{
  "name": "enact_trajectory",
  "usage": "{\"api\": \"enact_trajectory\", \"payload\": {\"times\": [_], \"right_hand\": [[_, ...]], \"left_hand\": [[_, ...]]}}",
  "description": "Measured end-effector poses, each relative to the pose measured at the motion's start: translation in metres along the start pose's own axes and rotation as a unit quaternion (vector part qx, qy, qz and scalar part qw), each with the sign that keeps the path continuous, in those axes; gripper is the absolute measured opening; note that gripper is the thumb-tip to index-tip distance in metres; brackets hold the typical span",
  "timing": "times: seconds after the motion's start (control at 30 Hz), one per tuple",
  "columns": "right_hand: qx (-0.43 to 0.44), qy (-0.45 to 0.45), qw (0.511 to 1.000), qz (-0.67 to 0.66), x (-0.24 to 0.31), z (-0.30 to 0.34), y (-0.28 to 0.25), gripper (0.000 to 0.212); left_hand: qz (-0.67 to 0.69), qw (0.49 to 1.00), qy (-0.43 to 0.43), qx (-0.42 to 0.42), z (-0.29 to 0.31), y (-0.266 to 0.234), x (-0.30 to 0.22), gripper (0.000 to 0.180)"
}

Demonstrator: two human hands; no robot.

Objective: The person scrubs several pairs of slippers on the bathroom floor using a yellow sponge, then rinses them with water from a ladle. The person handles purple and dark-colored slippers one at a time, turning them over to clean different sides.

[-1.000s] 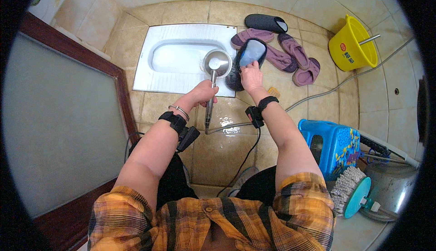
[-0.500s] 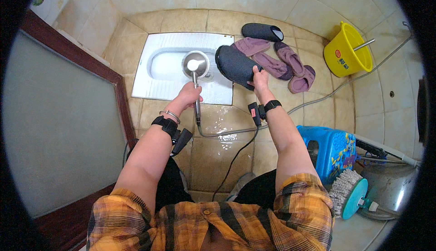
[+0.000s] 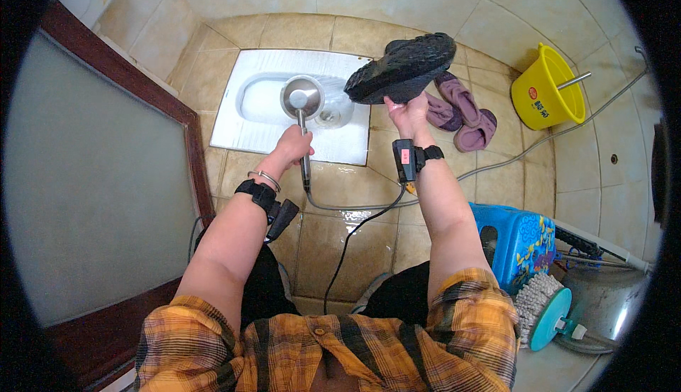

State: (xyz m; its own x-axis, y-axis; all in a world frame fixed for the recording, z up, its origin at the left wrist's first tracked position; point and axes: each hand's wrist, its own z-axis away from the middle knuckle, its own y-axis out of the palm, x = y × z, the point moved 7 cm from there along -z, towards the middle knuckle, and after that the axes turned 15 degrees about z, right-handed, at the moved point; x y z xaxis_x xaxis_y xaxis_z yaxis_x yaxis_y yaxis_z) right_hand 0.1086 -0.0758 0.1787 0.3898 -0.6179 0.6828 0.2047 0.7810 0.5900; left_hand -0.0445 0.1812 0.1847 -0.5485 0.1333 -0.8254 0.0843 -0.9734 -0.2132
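Observation:
My left hand [image 3: 293,145] is closed round the silver handle of a shower head [image 3: 303,98], which has a white rim and hangs over the squat toilet [image 3: 234,119]. Clear water shows beside the shower head, above the white pan. My right hand [image 3: 409,114] grips a black slipper [image 3: 401,73], lifted off the floor right of the pan with its ridged sole turned into view. Behind it lie purple slippers [image 3: 474,131], partly covered by the black one. The fingers of my right hand are partly hidden under the slipper.
A grey hose [image 3: 489,159] runs from the shower handle across the wet tiles to the right wall. At right stand a yellow bucket [image 3: 543,101], a blue stool [image 3: 521,239], a teal mop head [image 3: 550,319] and a metal pot [image 3: 603,300]. A frosted door [image 3: 106,193] bounds the left.
My right hand has turned the black slipper over, from its upper to its sole, and raised it slightly. My left hand holds the shower head nearly where it was.

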Motion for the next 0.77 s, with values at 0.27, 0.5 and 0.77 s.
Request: {"api": "enact_trajectory", "payload": {"times": [0.27,0.5,0.77], "right_hand": [[-0.112,-0.049,0.991,0.059,0.031,0.001,-0.076,0.041],[-0.426,-0.126,0.576,0.686,0.139,0.049,-0.21,0.052],[-0.271,-0.033,0.267,0.924,0.138,0.101,-0.24,0.047]], "left_hand": [[-0.015,0.999,-0.034,0.022,-0.009,0.008,0.009,0.027],[-0.032,0.999,-0.007,0.009,-0.013,-0.005,0.01,0.028],[-0.044,0.996,0.043,-0.07,-0.04,-0.024,0.026,0.04]]}}
